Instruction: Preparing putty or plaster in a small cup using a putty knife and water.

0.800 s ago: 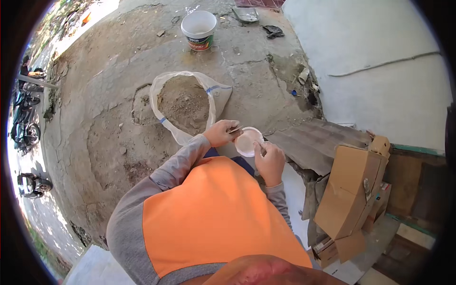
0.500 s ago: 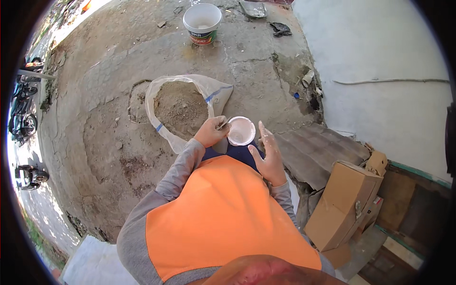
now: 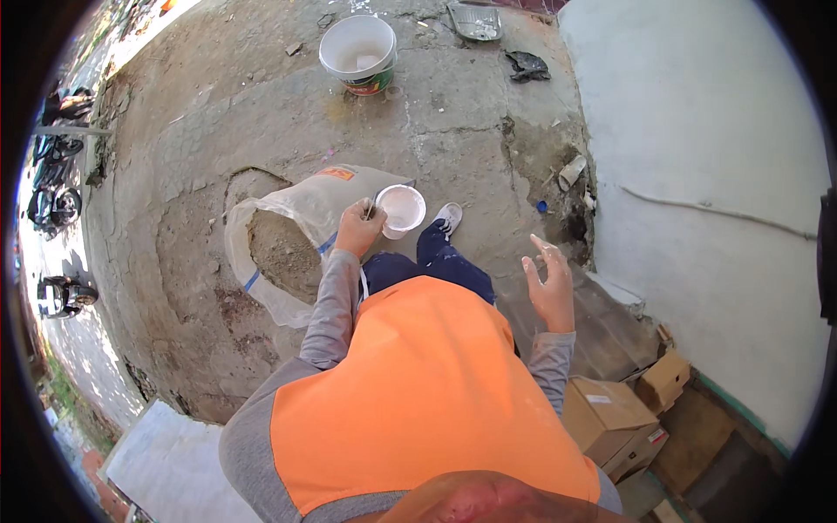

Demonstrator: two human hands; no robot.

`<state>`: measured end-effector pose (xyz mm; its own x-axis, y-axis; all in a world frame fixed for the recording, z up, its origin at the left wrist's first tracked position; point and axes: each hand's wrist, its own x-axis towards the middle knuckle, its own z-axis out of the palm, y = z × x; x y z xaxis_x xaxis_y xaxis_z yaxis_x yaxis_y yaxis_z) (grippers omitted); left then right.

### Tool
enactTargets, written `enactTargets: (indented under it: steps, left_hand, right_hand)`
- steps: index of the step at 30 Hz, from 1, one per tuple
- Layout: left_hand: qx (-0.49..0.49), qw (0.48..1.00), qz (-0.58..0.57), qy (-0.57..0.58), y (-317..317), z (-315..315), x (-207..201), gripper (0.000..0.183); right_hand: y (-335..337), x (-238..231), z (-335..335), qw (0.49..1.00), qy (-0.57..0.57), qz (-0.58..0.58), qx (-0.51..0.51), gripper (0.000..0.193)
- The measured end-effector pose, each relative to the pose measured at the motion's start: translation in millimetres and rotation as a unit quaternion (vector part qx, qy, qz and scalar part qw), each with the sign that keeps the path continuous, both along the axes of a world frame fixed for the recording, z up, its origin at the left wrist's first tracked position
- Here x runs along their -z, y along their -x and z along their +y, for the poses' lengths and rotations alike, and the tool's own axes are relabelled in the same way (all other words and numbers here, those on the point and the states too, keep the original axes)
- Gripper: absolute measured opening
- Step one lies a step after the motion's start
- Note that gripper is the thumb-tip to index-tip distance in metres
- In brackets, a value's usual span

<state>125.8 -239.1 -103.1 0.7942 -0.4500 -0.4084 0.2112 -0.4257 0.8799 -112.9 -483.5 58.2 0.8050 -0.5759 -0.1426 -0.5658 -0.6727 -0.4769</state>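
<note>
My left hand (image 3: 359, 230) is closed at the side of a small white plastic tub (image 3: 402, 207). Pale, pinkish-white residue coats the inside of the tub. A thin dark piece shows between the left fingers at the rim; I cannot tell if it is a handle or a separate tool. Out to the right, my right hand (image 3: 550, 286) is raised with fingers apart and holds nothing. White smears mark its fingers. Just left of my legs, a translucent white sack (image 3: 336, 193) lies tilted, its mouth showing grey-brown sand (image 3: 283, 253).
Ahead stands a white bucket (image 3: 357, 54), with a paint tray (image 3: 476, 21) and a crumpled black bag (image 3: 527, 66) to its right. A white wall (image 3: 697, 131) bounds the right side. Cardboard boxes (image 3: 610, 417) sit low right, beside brown sheeting (image 3: 602, 324). Motorbikes (image 3: 57, 205) are far left.
My left hand and the tub have moved left and slightly forward. My right hand has moved away to the right. The view has turned, and the sack now leans with its mouth toward me.
</note>
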Motion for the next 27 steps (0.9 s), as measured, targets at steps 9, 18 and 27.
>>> enactTargets:
  steps: [9,18,27]
  left_hand:
    - [-0.128,0.991,-0.005,0.046,-45,-66,-41,0.013]
    - [-0.348,0.926,-0.124,0.081,-117,-62,-31,0.015]
    - [-0.48,0.87,-0.096,0.061,-324,-61,68,0.015]
  right_hand:
    - [-44,13,-147,0.998,-0.028,0.032,0.05,0.038]
    - [-190,20,-174,0.986,-0.096,-0.01,-0.137,0.037]
    - [-458,94,-154,0.976,-0.095,0.037,-0.193,0.027]
